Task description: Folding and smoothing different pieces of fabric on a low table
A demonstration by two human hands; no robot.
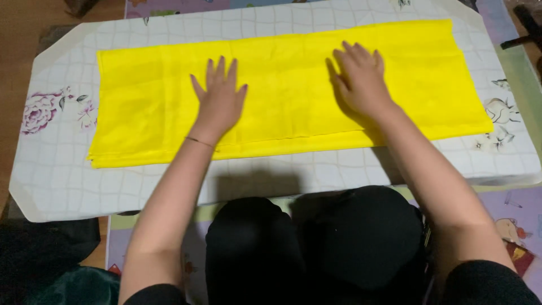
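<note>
**Both palms flat on a folded yellow cloth**

A long yellow cloth [288,90], folded into a wide band, lies across a white board [56,169] with a faint grid pattern and flower prints at its left and right ends. The cloth runs left to right and covers most of the board's middle, its layered edges showing along the near side. The left hand [219,101] rests palm down on the cloth left of centre, fingers spread, its grip released. The right hand [359,76] lies flat right of centre, a little farther away, fingers together and likewise grasping nothing. A thin bracelet [199,141] circles the left wrist. The person's dark-clad knees [316,243] sit at the board's near edge.
</note>
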